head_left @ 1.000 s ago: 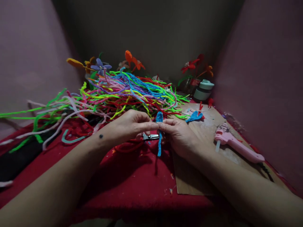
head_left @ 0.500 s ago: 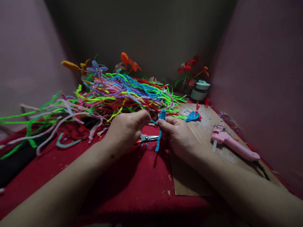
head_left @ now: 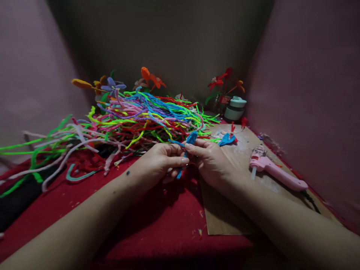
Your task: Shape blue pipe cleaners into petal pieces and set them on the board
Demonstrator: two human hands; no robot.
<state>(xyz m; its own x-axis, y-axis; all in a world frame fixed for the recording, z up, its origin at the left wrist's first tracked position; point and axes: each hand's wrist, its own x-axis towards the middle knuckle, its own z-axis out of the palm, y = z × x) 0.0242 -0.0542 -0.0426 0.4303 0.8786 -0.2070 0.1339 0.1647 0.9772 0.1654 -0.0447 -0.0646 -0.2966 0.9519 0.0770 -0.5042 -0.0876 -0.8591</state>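
Note:
A blue pipe cleaner (head_left: 191, 137) bent into a narrow petal shape is between my two hands. My right hand (head_left: 210, 155) pinches it just below its rounded top. Lower down, the thumb and fingers of my left hand (head_left: 163, 161) close on its hanging tail, whose tip shows beneath them. Another blue end sticks out leftward above my left fingers. Beyond my right hand, a second blue looped petal (head_left: 226, 139) lies on the cardboard (head_left: 225, 221). The scissors seen earlier under my hands are now hidden.
A large heap of coloured pipe cleaners (head_left: 152, 116) spreads behind my hands and to the left. On the cardboard at right lies a pink glue gun (head_left: 275, 172). A pale green jar (head_left: 235, 108) and pipe-cleaner flowers (head_left: 153, 78) stand at the back. Red cloth (head_left: 157, 232) covers the table.
My left hand has moved from the sideways blue end down to the hanging tail and grips it. The petal now leans more to the right. The scissors have become covered.

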